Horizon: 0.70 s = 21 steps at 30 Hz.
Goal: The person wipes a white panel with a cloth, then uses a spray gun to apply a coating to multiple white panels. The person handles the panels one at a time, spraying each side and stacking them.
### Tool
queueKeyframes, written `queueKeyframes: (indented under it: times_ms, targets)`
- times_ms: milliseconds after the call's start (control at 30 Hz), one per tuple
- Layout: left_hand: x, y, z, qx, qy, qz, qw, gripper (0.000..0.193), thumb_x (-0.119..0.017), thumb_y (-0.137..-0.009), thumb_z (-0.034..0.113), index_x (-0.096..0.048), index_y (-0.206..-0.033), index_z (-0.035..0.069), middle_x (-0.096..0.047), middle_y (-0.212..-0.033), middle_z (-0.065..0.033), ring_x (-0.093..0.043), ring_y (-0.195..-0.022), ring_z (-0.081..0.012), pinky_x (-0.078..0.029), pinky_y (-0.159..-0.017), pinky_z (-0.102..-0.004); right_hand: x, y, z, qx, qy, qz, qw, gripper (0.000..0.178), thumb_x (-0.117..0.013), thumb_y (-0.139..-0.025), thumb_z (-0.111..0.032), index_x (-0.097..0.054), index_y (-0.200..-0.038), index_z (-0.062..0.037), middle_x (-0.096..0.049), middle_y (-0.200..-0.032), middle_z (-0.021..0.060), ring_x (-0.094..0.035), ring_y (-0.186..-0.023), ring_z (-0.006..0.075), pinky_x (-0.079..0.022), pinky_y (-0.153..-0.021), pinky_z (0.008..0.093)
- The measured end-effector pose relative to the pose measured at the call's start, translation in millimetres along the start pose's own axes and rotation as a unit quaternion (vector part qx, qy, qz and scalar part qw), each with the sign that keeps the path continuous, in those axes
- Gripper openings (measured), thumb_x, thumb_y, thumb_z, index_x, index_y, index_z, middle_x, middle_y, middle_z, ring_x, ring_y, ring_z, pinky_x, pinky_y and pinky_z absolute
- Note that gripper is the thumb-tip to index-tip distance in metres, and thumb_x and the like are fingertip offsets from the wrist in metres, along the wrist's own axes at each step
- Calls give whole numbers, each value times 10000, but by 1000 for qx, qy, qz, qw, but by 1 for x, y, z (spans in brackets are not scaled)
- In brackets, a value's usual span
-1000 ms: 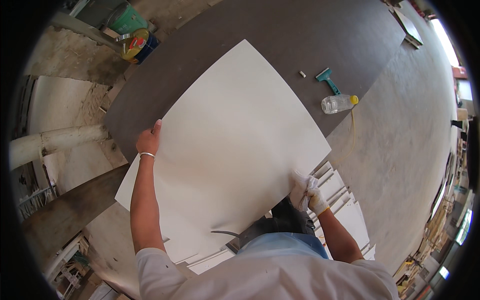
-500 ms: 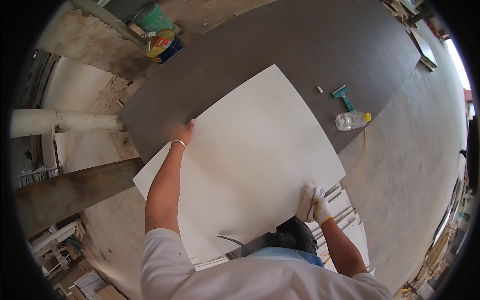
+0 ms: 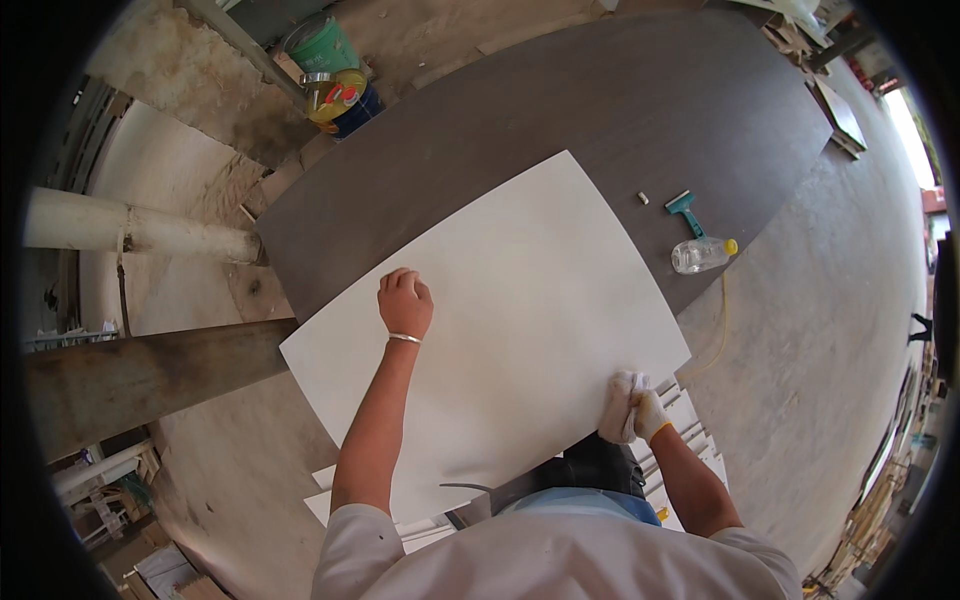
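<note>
A large white board [image 3: 500,290] lies across the dark table in front of me, its near edge at my waist. My left hand [image 3: 405,303], bare with a bracelet at the wrist, is over the board near its far left edge. Its fingers are curled in, and nothing shows in them. My right hand [image 3: 648,413] wears a white glove with a yellow cuff. It is closed on a bunched whitish cloth [image 3: 620,405] beside the board's near right edge. The cloth hides part of that edge.
On the dark tabletop [image 3: 480,120] to the right are a teal scraper [image 3: 687,212], a clear bottle with a yellow cap [image 3: 702,255] and a small pale piece [image 3: 643,198]. White panels [image 3: 685,420] stand below right. Buckets [image 3: 325,45] sit beyond the table, far left.
My left hand has left the board's far left edge, moved right and nearer, and curled its fingers. The right hand stays near the board's right edge with the cloth.
</note>
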State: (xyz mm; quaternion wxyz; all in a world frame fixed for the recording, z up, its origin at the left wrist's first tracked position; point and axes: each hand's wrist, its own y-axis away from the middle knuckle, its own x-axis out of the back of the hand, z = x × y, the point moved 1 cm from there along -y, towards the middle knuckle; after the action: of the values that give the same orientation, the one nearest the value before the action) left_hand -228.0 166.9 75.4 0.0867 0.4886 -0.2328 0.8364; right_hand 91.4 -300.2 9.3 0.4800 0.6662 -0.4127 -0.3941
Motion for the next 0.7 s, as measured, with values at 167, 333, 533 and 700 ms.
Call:
queueKeyframes:
  times_ms: [167, 333, 533, 700]
  targets:
    - [-9, 115, 42, -1, -65, -179, 982, 522, -625, -830, 49, -548, -1347, 48, -432, -1537, -219, -399, -1426, -411, -349, -1153, -545, 5, 24, -9, -47, 17, -90, 995, 401, -494, -750, -35, -608, -1131, 19, -642, -1118, 161, -649, -1061, 333, -545, -949, 467]
    - [2, 190, 101, 66, -108, -178, 976, 617, -635, -799, 38, -494, -1399, 21, -322, -1605, -250, -311, -1476, -448, -283, -1191, -570, 26, 78, -45, -93, 12, -120, 988, 544, -540, -716, -18, -619, -1251, 31, -668, -1224, 182, -640, -1169, 362, -496, -1090, 497]
    - [-26, 206, 206, 67, -74, -254, 962, 636, -650, -790, 53, -480, -1400, 1, -290, -1614, -271, -283, -1484, -466, -263, -1212, -556, 69, 106, -121, 40, -12, -257, 965, 722, -797, -727, -76, -549, -1400, 2, -641, -1332, 151, -609, -1247, 333, -472, -1102, 489]
    - [-89, 158, 284, -9, -21, -312, 950, 648, -657, -808, 82, -472, -1426, 13, -318, -1620, -218, -303, -1494, -404, -277, -1221, -527, 116, 121, -176, 191, -100, -338, 916, 1092, -1003, -576, -259, -464, -1492, -4, -574, -1461, 146, -536, -1356, 334, -416, -1162, 489]
